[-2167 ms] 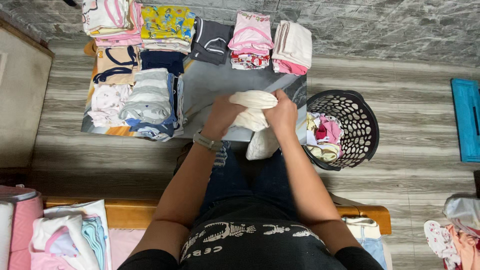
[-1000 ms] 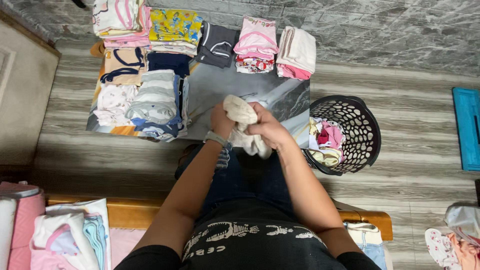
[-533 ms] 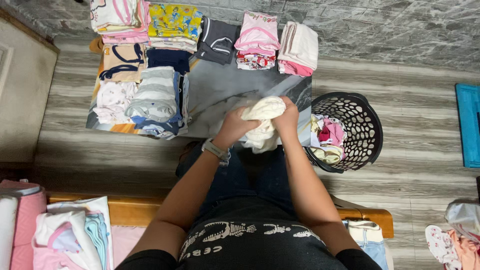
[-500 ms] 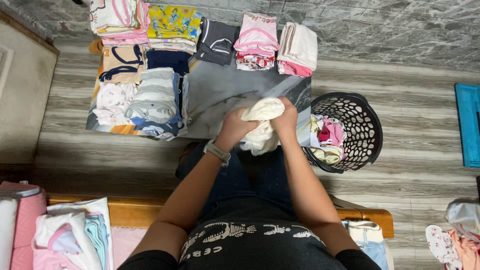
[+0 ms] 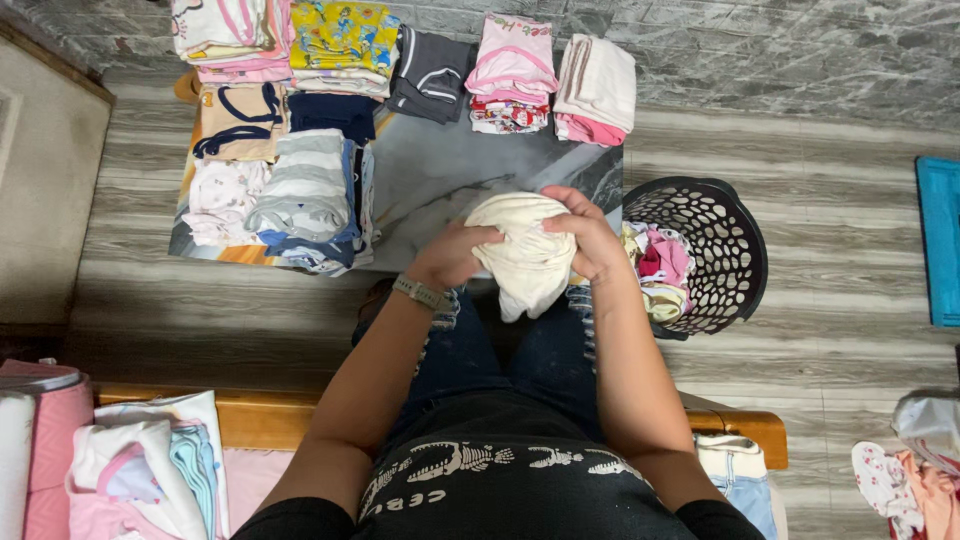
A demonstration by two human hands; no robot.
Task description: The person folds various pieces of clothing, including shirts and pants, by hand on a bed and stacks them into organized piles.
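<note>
Gripping cream garment (image 5: pixel 525 255): left hand (image 5: pixel 452 255), right hand (image 5: pixel 590 240), fingers clenched | black basket (image 5: pixel 735 235): pink, yellow clothes (image 5: pixel 655 272)

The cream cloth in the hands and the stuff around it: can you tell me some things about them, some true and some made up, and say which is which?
1. Both hands hold the cream cloth. True: the left hand and the right hand grip it from either side.
2. The black basket is empty. False: it has pink and yellowish clothes in it.
3. Folded clothes lie in piles on the low table. True.
4. The cream cloth is spread out flat on the table. False: it is bunched up and held above the table's near edge.
5. A wristwatch is on the right arm. False: it is on the left wrist.
</note>
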